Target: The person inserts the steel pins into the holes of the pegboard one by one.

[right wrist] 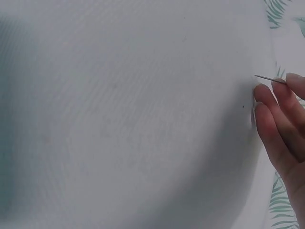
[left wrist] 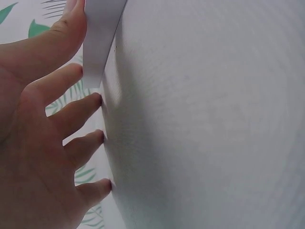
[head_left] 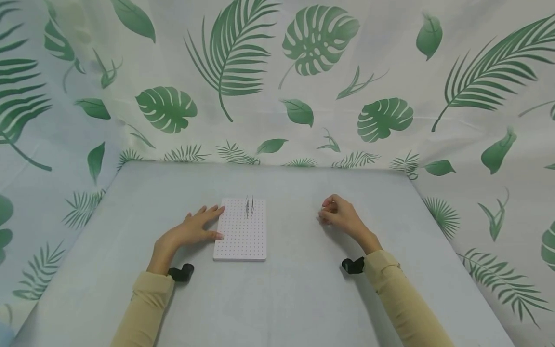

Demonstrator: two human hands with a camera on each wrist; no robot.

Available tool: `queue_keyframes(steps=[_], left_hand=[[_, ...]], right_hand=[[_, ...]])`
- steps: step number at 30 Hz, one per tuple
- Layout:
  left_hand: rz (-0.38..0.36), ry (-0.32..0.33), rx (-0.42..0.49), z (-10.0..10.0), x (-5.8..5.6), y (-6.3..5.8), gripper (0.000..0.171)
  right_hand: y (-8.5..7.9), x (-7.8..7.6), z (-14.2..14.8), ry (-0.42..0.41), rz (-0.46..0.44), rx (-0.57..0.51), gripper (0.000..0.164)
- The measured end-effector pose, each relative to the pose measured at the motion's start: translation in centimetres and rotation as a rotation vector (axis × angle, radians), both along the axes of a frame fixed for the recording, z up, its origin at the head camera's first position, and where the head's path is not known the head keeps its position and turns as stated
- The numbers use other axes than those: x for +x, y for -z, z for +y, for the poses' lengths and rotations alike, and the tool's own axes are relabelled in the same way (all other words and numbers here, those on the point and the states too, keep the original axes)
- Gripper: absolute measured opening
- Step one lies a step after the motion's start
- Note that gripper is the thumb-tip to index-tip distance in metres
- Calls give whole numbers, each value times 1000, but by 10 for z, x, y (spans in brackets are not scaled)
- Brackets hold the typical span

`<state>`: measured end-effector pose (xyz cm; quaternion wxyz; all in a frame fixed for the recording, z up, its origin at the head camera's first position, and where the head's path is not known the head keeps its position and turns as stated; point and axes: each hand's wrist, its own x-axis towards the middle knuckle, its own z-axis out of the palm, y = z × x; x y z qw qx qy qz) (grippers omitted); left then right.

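Observation:
A white pegboard (head_left: 240, 243) with a grid of small holes lies flat on the table. Several thin dark needles (head_left: 247, 207) stand upright near its far end. My left hand (head_left: 191, 231) rests at the board's left edge with fingers spread, thumb and index fingertip touching it; the other fingertips reach the tabletop in the left wrist view. Well to the right of the board, my right hand (head_left: 342, 219) pinches a thin pointed needle (right wrist: 269, 78) between thumb and index finger. Its other fingers are bent low over the table, close to a small shiny sliver (right wrist: 253, 117).
The table (head_left: 295, 299) has a pale grey cover. Behind it and at both sides hang white curtains (head_left: 260, 130) printed with green leaves. A black wrist camera (head_left: 182, 273) juts from the left cuff, and a second black camera (head_left: 353, 265) from the right cuff.

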<state>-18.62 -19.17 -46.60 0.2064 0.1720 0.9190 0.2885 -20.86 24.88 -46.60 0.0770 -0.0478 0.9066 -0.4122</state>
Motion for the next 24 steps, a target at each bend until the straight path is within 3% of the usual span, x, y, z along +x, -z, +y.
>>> queue_keyframes(steps=[24], left_hand=[[4, 4, -1, -2, 0, 2, 85]], right_hand=[[-1, -1, -25, -49, 53, -54, 16]])
